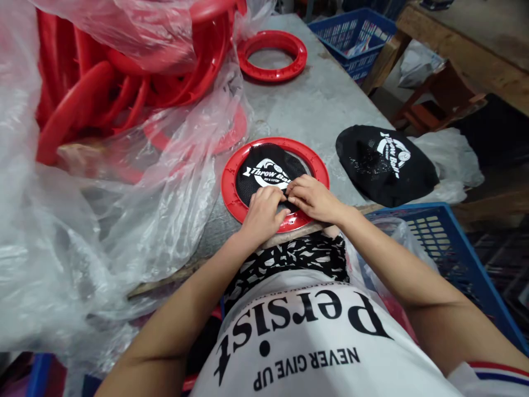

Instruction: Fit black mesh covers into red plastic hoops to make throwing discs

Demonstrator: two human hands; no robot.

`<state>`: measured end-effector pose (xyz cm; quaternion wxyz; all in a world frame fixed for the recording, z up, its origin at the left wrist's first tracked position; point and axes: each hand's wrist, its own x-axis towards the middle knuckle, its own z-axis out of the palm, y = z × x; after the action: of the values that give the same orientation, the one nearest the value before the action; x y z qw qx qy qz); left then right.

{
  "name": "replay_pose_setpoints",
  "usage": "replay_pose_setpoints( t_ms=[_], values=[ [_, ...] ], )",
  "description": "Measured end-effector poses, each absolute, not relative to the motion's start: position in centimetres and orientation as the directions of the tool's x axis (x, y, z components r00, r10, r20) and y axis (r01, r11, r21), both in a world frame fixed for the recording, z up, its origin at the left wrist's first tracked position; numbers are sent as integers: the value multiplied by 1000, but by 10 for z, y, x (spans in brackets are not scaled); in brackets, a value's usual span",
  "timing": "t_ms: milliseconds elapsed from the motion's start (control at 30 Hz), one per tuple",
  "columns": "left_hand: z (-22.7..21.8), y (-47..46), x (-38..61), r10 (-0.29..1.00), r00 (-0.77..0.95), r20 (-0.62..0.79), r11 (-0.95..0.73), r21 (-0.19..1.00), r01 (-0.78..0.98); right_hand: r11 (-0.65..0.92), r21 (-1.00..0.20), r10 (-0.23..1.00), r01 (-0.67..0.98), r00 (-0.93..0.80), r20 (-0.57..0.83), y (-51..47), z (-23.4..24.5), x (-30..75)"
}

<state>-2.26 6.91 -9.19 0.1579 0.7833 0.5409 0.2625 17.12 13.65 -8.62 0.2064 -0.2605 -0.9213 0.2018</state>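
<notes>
The left hand [264, 212] and right hand [314, 198] lie side by side, thumbs almost touching, on the near part of a red ring [230, 187] that lies flat at the near edge of the table [318, 105]. A black mesh [264, 168] with white print fills the ring's opening. Both hands have the fingers curled down with the tips on the mesh just inside the near rim. Whether they pinch the fabric or only press it cannot be told, since the fingers cover the contact. The near arc of the ring is partly hidden under the hands, and its far arc is clear. To the right of the person's body, a blue crate [463, 248] stands below table level, cut off by the frame. Right of the ring, apart from it, a pile of black mesh [384, 165] lies at the table's right edge, against a clear bag [454, 151]. Left of the ring, a large plastic sack [124, 182] of red rings covers much of the table, with its film reaching close to the ring's left rim. Bare tabletop lies open beyond the ring. Farther back a second ring [273, 55], without mesh, lies flat just beside the sack. Past the table's far right corner stands a blue basket [355, 33]; its contents are hard to make out.
</notes>
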Motion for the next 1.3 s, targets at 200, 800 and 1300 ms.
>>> replay_pose_setpoints(
  t_ms=[200, 800, 1300],
  values=[
    [-103, 66, -30, 895, 294, 337, -436, 516, 738, 745, -518, 622, 421, -717, 313, 119, -86, 173],
    [-99, 54, -23, 864, 294, 408, -461, 408, 788, 697, -604, 686, 388, -606, 403, 107, -98, 169],
    [-103, 40, -39, 662, 516, 544, -722, 279, 633, 842, -514, 424, 163, -789, 444, 115, -95, 183]
  ],
)
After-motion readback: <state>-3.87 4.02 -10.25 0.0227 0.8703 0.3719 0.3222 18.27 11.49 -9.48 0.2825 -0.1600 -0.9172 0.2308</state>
